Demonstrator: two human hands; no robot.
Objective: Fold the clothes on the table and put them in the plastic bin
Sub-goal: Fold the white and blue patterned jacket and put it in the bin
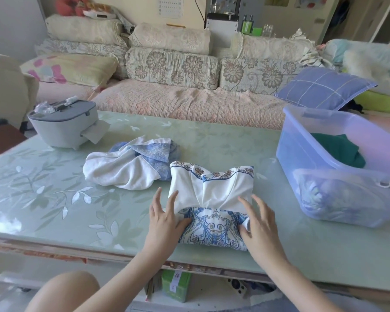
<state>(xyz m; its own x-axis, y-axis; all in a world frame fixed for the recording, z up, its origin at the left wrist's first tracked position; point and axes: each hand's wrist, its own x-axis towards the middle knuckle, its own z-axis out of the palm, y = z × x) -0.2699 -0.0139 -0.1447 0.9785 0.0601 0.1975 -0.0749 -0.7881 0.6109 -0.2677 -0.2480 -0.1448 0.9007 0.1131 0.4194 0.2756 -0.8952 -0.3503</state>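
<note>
Left hand (167,219), right hand (260,221): fingers (158,195) lay straight on garment (212,190) | thumbs possibly tucked under | risk: loose lift could undo fold

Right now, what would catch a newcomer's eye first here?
The left hand and right hand press the sides of a folded patterned garment at the front of the table. Left of it lies a crumpled white garment, and a plastic bin holding green cloth stands at the right.

Right of the fingers (260,207), the bin (302,122) is running off the edge, its wall hiding some green cloth (338,149).
</note>
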